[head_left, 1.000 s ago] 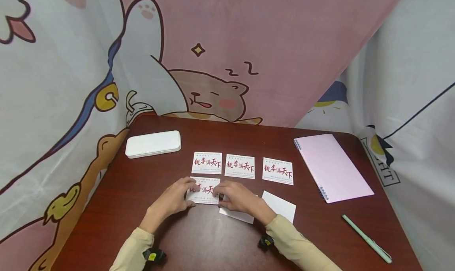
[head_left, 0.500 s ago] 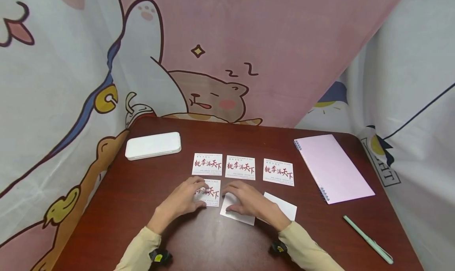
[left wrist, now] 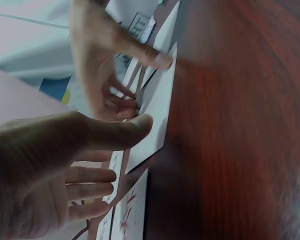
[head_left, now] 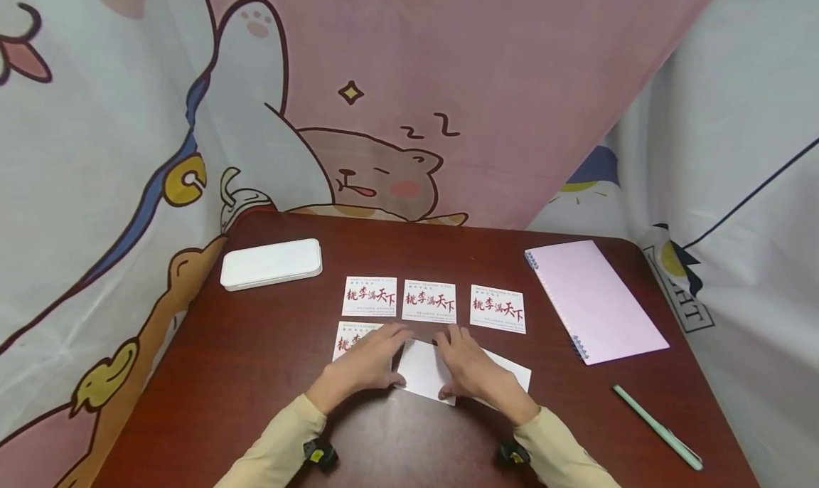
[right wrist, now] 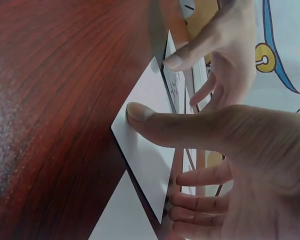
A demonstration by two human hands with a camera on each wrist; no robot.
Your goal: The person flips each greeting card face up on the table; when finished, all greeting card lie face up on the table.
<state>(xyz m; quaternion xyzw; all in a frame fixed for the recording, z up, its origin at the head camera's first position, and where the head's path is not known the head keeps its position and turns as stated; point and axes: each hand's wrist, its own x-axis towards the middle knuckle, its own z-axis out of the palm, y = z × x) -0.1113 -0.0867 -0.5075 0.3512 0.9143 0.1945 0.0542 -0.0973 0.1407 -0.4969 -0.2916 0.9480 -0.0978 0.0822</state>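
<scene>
A blank white card (head_left: 421, 370) lies on the table between my two hands. My left hand (head_left: 369, 360) is at its left edge, reaching over a printed card (head_left: 348, 337) with red characters, which it partly covers. At the right edge my right hand (head_left: 475, 368) spans the same blank card, thumb near the front side and fingers by the far side. In the right wrist view the right thumb (right wrist: 140, 114) lies over the card's white face, with the fingers extended beyond it. Another blank card (head_left: 515, 371) is partly hidden behind the right hand.
Behind the hands runs a row of three printed cards, left (head_left: 369, 297), middle (head_left: 429, 301) and right (head_left: 497, 308). A white case (head_left: 271, 263) stands at the back left. A pink spiral notebook (head_left: 601, 303) and a green pen (head_left: 657, 427) lie to the right.
My left hand has left the lower printed card and moved right to the blank card. My right hand has shifted right from that printed card to the blank card's right edge.
</scene>
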